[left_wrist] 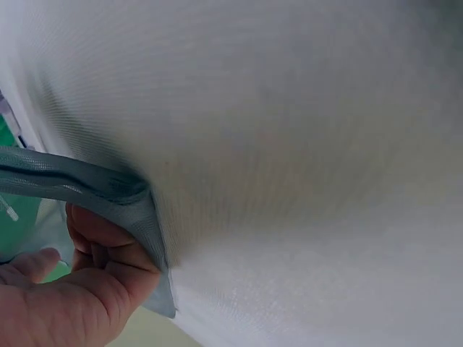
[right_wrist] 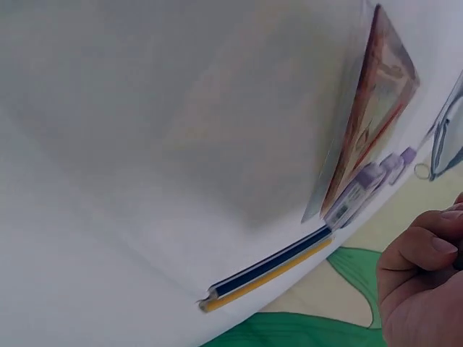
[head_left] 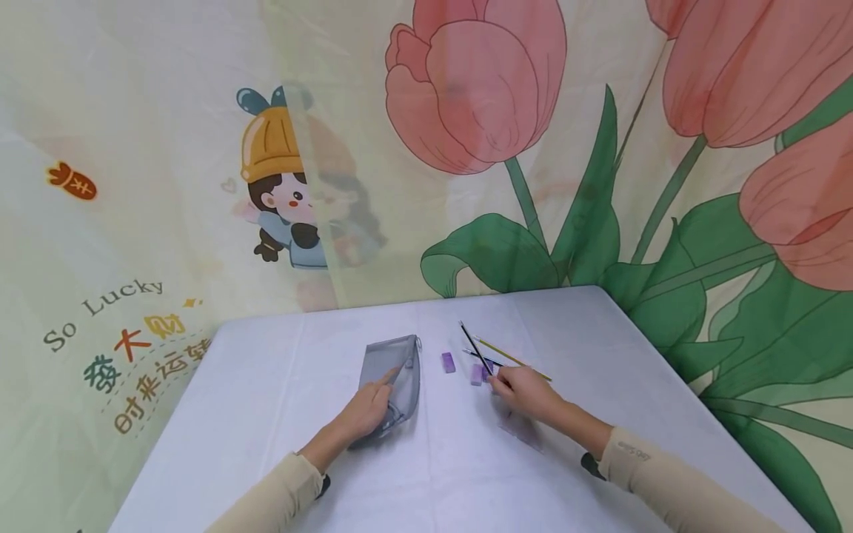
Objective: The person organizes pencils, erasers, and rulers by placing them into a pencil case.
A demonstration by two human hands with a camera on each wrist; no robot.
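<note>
On the table, a grey mesh pencil case (head_left: pixel 376 363) lies under my left hand (head_left: pixel 365 411), its index finger stretched along the upper side near the zip. In the left wrist view the other fingers (left_wrist: pixel 108 238) are curled against the mesh fabric. My right hand (head_left: pixel 529 394) pinches one end of a dark pencil (head_left: pixel 469 340), which slants up and away to the left. Beneath and beyond it lie a yellow pencil (head_left: pixel 513 358) and another dark pencil (right_wrist: pixel 271 262). Purple-and-white erasers (head_left: pixel 449 362) are spread between the hands, some partly behind the right fingers.
A flat transparent packet (right_wrist: pixel 380 94) with reddish edges lies on the white table (head_left: pixel 266 414) beneath the right hand. Behind the table's far edge hangs a curtain (head_left: pixel 360 222) printed with tulips and a cartoon figure.
</note>
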